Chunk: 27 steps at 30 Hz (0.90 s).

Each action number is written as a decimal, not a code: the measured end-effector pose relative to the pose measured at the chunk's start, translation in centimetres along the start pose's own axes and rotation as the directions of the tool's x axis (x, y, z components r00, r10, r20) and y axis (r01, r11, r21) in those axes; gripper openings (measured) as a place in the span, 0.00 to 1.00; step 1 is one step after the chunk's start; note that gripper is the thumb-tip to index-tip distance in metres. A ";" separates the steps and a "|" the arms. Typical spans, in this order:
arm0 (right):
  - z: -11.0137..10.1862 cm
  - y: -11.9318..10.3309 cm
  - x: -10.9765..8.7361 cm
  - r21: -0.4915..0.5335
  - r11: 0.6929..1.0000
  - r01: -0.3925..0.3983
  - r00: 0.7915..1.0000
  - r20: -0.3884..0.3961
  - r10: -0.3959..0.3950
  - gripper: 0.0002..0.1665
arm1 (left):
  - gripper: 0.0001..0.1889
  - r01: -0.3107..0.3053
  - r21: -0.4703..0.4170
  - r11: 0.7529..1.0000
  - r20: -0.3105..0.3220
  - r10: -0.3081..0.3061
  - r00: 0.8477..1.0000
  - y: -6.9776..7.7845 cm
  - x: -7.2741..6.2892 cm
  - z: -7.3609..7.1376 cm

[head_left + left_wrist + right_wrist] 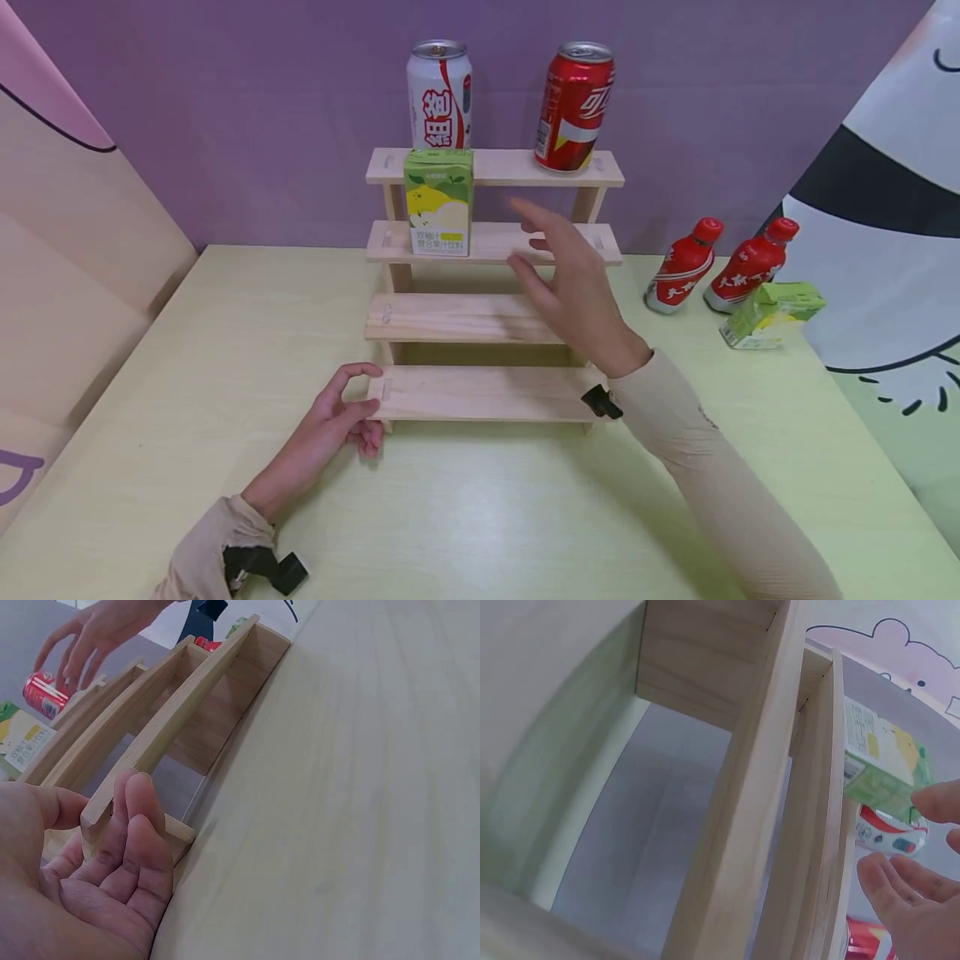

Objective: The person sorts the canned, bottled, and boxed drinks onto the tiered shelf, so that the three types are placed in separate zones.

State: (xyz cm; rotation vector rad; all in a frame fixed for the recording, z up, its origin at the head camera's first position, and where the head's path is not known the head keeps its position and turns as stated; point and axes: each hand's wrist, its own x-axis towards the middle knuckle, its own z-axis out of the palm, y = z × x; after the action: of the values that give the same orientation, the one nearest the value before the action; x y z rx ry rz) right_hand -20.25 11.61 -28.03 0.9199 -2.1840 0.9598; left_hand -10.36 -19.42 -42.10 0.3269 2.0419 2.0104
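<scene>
A four-tier wooden display rack (480, 392) stands on the table. My left hand (330, 421) grips the left end of its lowest step, with fingers (147, 851) curled round the board's corner. My right hand (573, 287) is in the air over the upper steps, fingers spread and slightly bent, holding nothing. Just left of it, a green and yellow juice box (438, 204) stands upright at the left of the second step from the top. Behind that box a white can (440, 96) is on the top step, its base hidden. A red cola can (576, 108) stands on the top step's right side.
To the rack's right, two small red-labelled bottles (680, 267) stand on the pale table (480, 517). A second juice box (772, 315) sits in front of the farther-right bottle. A purple backdrop (285, 125) rises behind the rack.
</scene>
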 end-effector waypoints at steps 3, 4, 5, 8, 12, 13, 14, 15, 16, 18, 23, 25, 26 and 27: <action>-0.8 0.3 -0.9 -0.017 1.000 -0.014 1.000 -0.015 0.014 0.35 | 0.20 0.006 0.000 1.000 -0.002 -0.006 1.000 -0.1 0.0 0.0; -1.1 0.3 -1.3 -0.018 1.000 -0.021 1.000 -0.017 0.021 0.35 | 0.20 0.008 0.001 1.000 -0.002 -0.008 1.000 -0.1 0.0 0.0; -1.4 0.3 -1.6 -0.015 1.000 -0.027 0.999 -0.018 0.027 0.36 | 0.20 0.011 0.001 1.000 -0.002 -0.011 1.000 -0.1 0.0 0.0; -2.3 0.4 -2.5 -0.028 0.999 -0.042 0.999 -0.022 0.041 0.38 | 0.20 0.015 0.001 1.000 -0.005 -0.015 1.000 -0.2 0.0 0.0; -3.5 0.7 -3.7 -0.039 0.998 -0.042 0.998 -0.046 0.040 0.39 | 0.20 0.014 -0.001 1.000 -0.002 -0.014 1.000 -0.2 0.1 0.0; -3.8 0.8 -3.9 -0.047 0.998 -0.041 0.998 -0.053 0.038 0.38 | 0.20 0.014 -0.001 1.000 0.000 -0.014 1.000 -0.2 0.1 0.0; -4.1 0.9 -4.2 -0.050 0.998 -0.037 0.997 -0.062 0.034 0.38 | 0.20 0.014 -0.001 1.000 0.001 -0.014 1.000 -0.2 0.1 0.0; -4.4 1.0 -4.4 -0.053 0.998 -0.035 0.997 -0.072 0.031 0.37 | 0.20 0.015 -0.001 1.000 0.001 -0.015 1.000 -0.2 0.1 0.0; -4.7 1.2 -4.6 -0.061 0.998 -0.033 0.996 -0.079 0.028 0.36 | 0.20 0.016 0.000 1.000 0.001 -0.016 1.000 -0.2 0.1 0.0; -5.2 1.4 -5.0 -0.087 0.996 -0.030 0.996 -0.088 0.022 0.33 | 0.20 0.019 0.001 1.000 0.001 -0.019 1.000 -0.1 0.1 -0.1; -6.3 2.3 -5.8 -0.119 0.992 -0.044 0.992 -0.120 0.029 0.27 | 0.20 0.020 0.001 1.000 0.002 -0.020 1.000 -0.1 0.1 -0.1; -6.7 2.8 -6.1 -0.124 0.990 -0.060 0.990 -0.132 0.043 0.26 | 0.20 0.018 0.003 1.000 -0.001 -0.018 1.000 -0.1 0.1 -0.1; -6.8 3.0 -6.2 -0.125 0.990 -0.070 0.989 -0.140 0.052 0.26 | 0.20 0.018 0.005 1.000 -0.002 -0.018 1.000 -0.1 0.1 -0.1; -7.0 3.3 -6.3 -0.128 0.989 -0.078 0.988 -0.146 0.059 0.26 | 0.20 0.016 0.006 1.000 -0.003 -0.016 1.000 -0.1 0.0 -0.1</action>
State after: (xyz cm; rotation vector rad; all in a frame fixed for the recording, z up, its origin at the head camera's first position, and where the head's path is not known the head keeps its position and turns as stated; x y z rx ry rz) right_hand -17.48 21.00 -29.78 0.6970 -2.1420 0.8712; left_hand -10.41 -19.51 -42.21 0.3079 2.0458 1.9968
